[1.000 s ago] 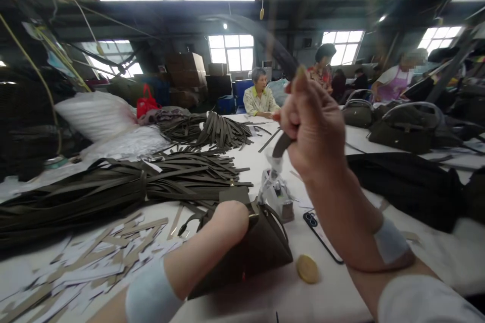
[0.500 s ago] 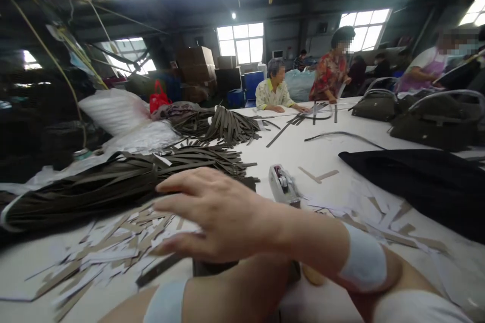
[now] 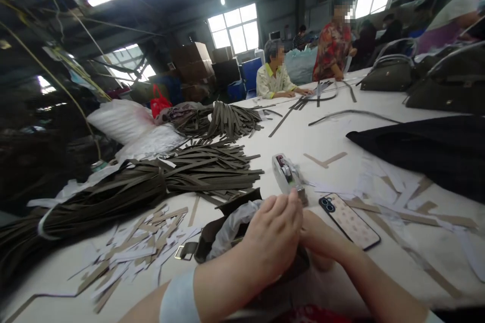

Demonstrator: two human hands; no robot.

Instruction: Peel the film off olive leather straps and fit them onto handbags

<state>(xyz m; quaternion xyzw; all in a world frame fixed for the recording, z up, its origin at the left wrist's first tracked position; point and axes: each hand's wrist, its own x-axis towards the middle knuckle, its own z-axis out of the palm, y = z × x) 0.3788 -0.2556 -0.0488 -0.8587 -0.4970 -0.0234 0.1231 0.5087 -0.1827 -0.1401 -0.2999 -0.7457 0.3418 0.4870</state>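
Observation:
A dark olive bag (image 3: pixel 206 239) lies in front of me, with crumpled clear plastic (image 3: pixel 231 227) in its opening and a metal buckle on a strap at its left. Over the bag's right side is my left hand (image 3: pixel 275 237), its fingers bent and pressed together. What they hold is hidden. My right hand (image 3: pixel 316 234) meets it from the right, its fingers mostly hidden behind the left. Just beyond both hands stands a tape dispenser (image 3: pixel 286 174). To their right lies a phone in a patterned case (image 3: pixel 352 219).
Paper and brown strip scraps (image 3: pixel 132 247) litter the left; more scraps (image 3: pixel 413 207) lie right. Bundles of dark straps (image 3: pixel 204 166) fill the left side of the white table (image 3: pixel 276 133). Black cloth (image 3: pixel 428 149) and finished bags (image 3: pixel 390 70) are at right. Co-workers (image 3: pixel 276 73) sit and stand beyond.
My right hand, spread and stretched across to the left before, has drawn back right beside my left hand. The bag's opening and the phone are now uncovered. The view has tilted.

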